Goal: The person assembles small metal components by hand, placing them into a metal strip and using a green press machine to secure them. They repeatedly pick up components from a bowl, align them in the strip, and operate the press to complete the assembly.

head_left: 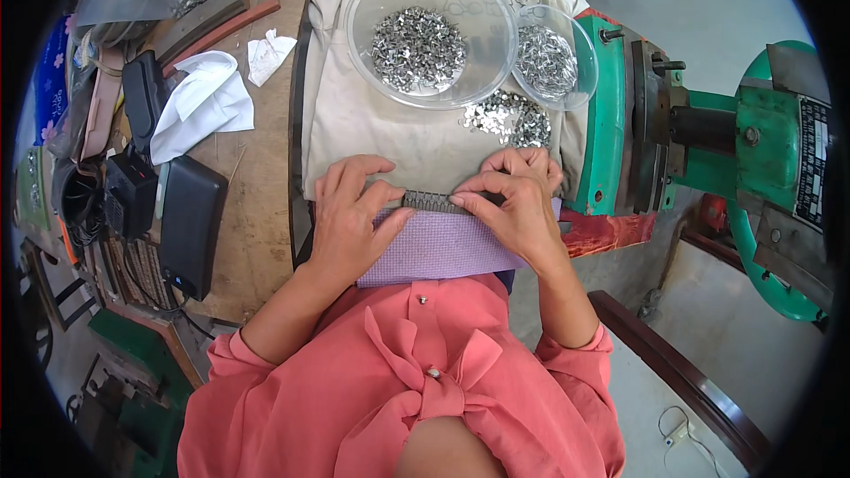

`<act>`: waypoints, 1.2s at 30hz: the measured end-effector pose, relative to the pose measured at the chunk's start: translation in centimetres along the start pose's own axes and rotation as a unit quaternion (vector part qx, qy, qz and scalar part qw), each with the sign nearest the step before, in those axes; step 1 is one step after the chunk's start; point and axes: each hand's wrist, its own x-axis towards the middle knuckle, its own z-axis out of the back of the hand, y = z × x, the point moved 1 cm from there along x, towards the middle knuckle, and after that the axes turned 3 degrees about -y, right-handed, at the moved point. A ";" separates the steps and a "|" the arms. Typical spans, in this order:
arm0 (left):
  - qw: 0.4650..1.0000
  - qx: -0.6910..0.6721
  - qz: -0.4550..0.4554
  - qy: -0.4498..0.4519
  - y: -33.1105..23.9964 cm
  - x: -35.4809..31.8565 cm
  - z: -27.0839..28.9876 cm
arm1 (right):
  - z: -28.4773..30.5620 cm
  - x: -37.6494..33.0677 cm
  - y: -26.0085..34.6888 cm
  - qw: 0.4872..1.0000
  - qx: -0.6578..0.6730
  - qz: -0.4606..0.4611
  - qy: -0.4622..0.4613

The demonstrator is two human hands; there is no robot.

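A beige cloth point(354, 128) is covering the surface before me, with a wooden bench point(266, 248) stretching along the left, where a white cloth point(208, 106) and a black case point(193, 226) are lying. On the right a green machine point(611, 159) is standing over the pale floor point(708, 310). Far from me, a large clear tub point(478, 44) and a smaller clear tub point(586, 62) are holding metal bits, and loose bits point(509, 119) are lying just nearer. The dark ridged bar point(429, 203) is lying crosswise between my hands, at the far edge of a purple woven mat point(434, 248). My left hand point(350, 208) is pinching its left end between thumb and forefinger, other fingers bending loosely. My right hand point(522, 199) is pinching at its right end, remaining fingers curling; whether a small bit is also between those fingertips, I cannot tell. Both forearms are angling inward.
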 end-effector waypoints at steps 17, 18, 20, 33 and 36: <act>1.000 -0.002 0.001 -0.003 0.0 0.0 -0.1 | 0.9 -0.4 -0.5 1.000 -0.009 0.000 0.001; 1.000 -0.001 0.000 -0.003 0.0 0.0 -0.1 | 0.8 -0.3 -0.4 1.000 -0.008 -0.004 0.003; 1.000 0.000 -0.001 -0.002 0.0 0.0 -0.1 | 0.8 -0.3 -0.5 1.000 -0.013 -0.008 0.007; 1.000 0.001 0.001 0.000 0.0 0.0 -0.2 | 1.2 -0.5 -0.9 0.999 -0.027 -0.010 0.015; 1.000 0.000 0.000 -0.002 0.0 0.0 -0.1 | 1.3 -0.6 -1.0 0.999 -0.029 -0.004 0.015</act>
